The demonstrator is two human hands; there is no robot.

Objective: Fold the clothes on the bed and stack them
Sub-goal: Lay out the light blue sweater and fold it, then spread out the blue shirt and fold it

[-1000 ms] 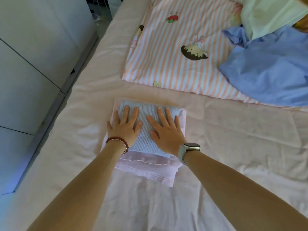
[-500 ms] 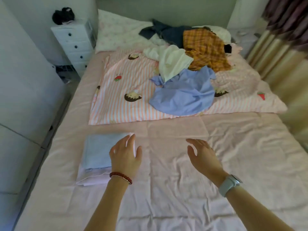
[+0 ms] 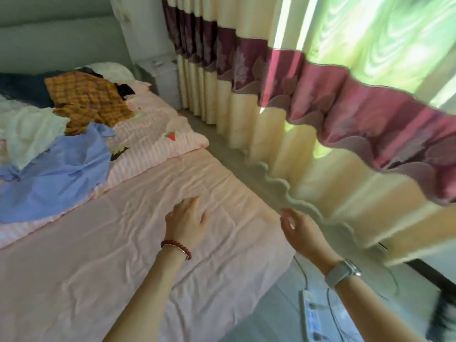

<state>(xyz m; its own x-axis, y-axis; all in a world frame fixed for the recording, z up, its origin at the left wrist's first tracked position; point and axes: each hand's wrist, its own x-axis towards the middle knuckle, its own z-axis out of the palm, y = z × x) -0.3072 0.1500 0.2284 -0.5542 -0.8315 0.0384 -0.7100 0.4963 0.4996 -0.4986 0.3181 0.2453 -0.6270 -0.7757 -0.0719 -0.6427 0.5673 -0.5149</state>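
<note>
While both hands are empty with fingers relaxed, the left hand (image 3: 186, 219) hovers over the bed (image 3: 74, 267); the right hand (image 3: 297, 230) hangs beyond the bed's edge.

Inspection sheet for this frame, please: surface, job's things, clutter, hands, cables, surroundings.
Surface: pink bed sheet, wrinkled; striped quilt across the far part.
Job's things: unfolded blue shirt, white garment, orange plaid shirt and dark garment heaped on the quilt; no folded stack in view.
Clutter: nothing seen.
Hands: left hand and right hand both open, holding nothing.
Cables: power strip with thin cables on the floor.
Surroundings: curtain beside the bed, headboard behind.
</note>
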